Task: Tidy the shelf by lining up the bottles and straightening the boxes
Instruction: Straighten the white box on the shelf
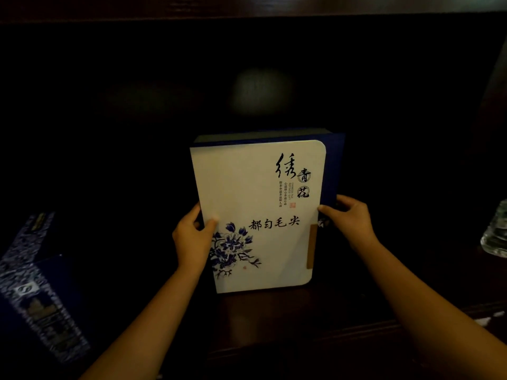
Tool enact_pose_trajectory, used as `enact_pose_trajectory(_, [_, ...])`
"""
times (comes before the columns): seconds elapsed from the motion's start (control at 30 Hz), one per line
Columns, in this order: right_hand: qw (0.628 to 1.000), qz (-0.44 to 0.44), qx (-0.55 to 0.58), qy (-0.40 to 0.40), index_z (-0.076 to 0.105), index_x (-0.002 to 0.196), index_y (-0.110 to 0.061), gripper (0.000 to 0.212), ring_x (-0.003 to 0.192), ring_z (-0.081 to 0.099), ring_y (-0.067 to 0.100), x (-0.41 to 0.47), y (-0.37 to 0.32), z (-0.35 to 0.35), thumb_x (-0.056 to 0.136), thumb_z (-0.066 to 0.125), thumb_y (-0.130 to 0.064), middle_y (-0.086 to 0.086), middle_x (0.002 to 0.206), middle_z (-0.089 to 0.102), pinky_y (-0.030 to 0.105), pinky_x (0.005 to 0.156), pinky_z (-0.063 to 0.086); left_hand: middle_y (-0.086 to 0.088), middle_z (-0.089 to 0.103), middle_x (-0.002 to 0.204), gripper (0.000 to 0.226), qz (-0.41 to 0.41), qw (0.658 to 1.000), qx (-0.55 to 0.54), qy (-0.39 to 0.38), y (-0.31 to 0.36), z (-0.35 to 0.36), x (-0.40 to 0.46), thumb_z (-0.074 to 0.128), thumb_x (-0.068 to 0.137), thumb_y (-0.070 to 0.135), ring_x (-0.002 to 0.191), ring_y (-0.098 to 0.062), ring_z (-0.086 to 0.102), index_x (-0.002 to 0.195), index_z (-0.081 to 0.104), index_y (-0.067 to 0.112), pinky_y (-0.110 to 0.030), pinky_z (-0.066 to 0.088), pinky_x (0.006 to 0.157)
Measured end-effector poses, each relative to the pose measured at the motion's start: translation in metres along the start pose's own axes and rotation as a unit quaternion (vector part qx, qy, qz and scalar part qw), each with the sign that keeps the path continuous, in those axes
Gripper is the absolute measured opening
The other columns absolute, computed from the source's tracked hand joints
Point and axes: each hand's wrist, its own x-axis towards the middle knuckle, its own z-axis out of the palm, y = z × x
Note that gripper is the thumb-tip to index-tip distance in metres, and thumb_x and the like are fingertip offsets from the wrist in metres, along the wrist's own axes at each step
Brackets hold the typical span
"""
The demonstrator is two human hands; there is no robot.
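A white box (247, 187) with a blue flower print, black Chinese writing and dark blue sides stands upright on the dark wooden shelf (274, 319), a little tilted, in the middle of the view. My left hand (192, 239) grips its left edge, thumb on the front face. My right hand (349, 220) grips its right edge, fingers curled around the side. A clear glass bottle (496, 231) shows partly at the right edge of the view. A dark blue patterned box (41, 292) stands at the left.
The shelf's back wall (260, 78) is dark, and little can be made out behind the white box. The shelf's front edge (329, 335) runs below the box. A side panel (493, 105) rises at the right.
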Motion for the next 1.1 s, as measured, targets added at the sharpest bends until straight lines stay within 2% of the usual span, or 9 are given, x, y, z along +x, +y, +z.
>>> enact_pose_trajectory(0.13, [1.0,-0.015,0.008,-0.018,0.061,0.115,-0.013,0.04,0.097,0.062,0.019,-0.011,0.0,-0.015,0.077,0.071,-0.018,0.004,0.109,0.064,0.037,0.086,0.053,-0.014,0.064,0.12,0.044,0.007,1.0,0.011,0.01,0.012,-0.005,-0.021,0.064,0.084,0.008,0.102,-0.027,0.062,0.127,0.055,0.009,-0.028,0.044,0.091])
enact_pose_trajectory(0.3, [0.999,-0.02,0.018,-0.028,0.059,0.118,-0.009,0.045,0.097,0.062,0.02,-0.021,0.001,-0.033,0.075,0.072,-0.017,0.006,0.11,0.064,0.035,0.085,0.053,-0.014,0.065,0.119,0.045,0.006,0.999,0.029,0.015,0.019,-0.007,-0.04,0.064,0.084,0.009,0.099,-0.027,0.063,0.128,0.054,0.01,-0.028,0.044,0.089])
enact_pose_trajectory(0.53, [0.999,-0.015,0.021,-0.034,0.061,0.114,-0.015,0.042,0.087,0.062,0.011,-0.031,0.002,-0.053,0.074,0.073,-0.019,-0.007,0.097,0.062,0.025,0.075,0.053,-0.012,0.065,0.118,0.047,-0.011,0.999,0.034,0.018,0.029,-0.011,-0.059,0.066,0.083,0.01,0.092,-0.014,0.057,0.129,0.054,0.011,-0.025,0.042,0.09])
enact_pose_trajectory(0.63, [0.999,-0.014,0.024,-0.039,0.062,0.113,-0.017,0.042,0.081,0.06,0.001,-0.034,0.001,-0.057,0.073,0.074,-0.02,-0.017,0.088,0.061,0.016,0.067,0.05,-0.013,0.066,0.117,0.047,-0.012,0.999,0.03,0.02,0.03,-0.013,-0.063,0.067,0.082,0.01,0.092,-0.014,0.057,0.128,0.055,0.011,-0.027,0.043,0.09])
enact_pose_trajectory(0.73, [0.999,-0.013,0.034,-0.037,0.063,0.112,-0.016,0.043,0.081,0.061,0.0,-0.037,0.0,-0.059,0.072,0.076,-0.019,-0.016,0.086,0.062,0.017,0.069,0.05,-0.014,0.065,0.119,0.048,-0.013,0.999,0.026,0.02,0.028,-0.014,-0.064,0.068,0.082,0.01,0.097,-0.019,0.06,0.128,0.055,0.011,-0.027,0.044,0.09])
enact_pose_trajectory(0.87, [0.998,-0.011,0.053,-0.039,0.06,0.117,-0.013,0.045,0.084,0.062,0.007,-0.041,0.001,-0.058,0.074,0.073,-0.017,0.0,0.101,0.064,0.019,0.071,0.051,-0.013,0.063,0.122,0.049,-0.022,1.0,0.022,0.005,0.026,-0.016,-0.062,0.067,0.082,0.009,0.097,-0.017,0.058,0.129,0.053,0.011,-0.029,0.045,0.09])
enact_pose_trajectory(0.93, [0.998,-0.016,0.051,-0.04,0.058,0.119,-0.013,0.046,0.089,0.063,0.012,-0.041,0.002,-0.057,0.075,0.073,-0.017,0.004,0.107,0.064,0.021,0.072,0.051,-0.014,0.062,0.123,0.049,-0.028,0.999,0.017,0.006,0.027,-0.016,-0.063,0.067,0.082,0.009,0.102,-0.023,0.06,0.129,0.053,0.01,-0.032,0.046,0.092])
enact_pose_trajectory(1.0, [0.998,-0.018,0.04,-0.039,0.054,0.123,-0.014,0.05,0.101,0.061,0.021,-0.041,0.004,-0.055,0.076,0.072,-0.019,0.008,0.117,0.062,0.029,0.079,0.051,-0.014,0.062,0.125,0.049,-0.038,0.999,0.009,0.016,0.028,-0.018,-0.065,0.067,0.082,0.009,0.108,-0.029,0.06,0.128,0.054,0.009,-0.033,0.045,0.094])
enact_pose_trajectory(1.1, [1.0,-0.005,0.009,-0.018,0.045,0.132,-0.013,0.059,0.119,0.051,0.031,-0.044,0.007,-0.05,0.079,0.068,-0.024,0.014,0.133,0.052,0.045,0.094,0.047,-0.013,0.061,0.125,0.047,-0.042,0.999,-0.006,0.009,0.029,-0.016,-0.07,0.067,0.083,0.01,0.111,-0.029,0.059,0.128,0.054,0.009,-0.029,0.044,0.093])
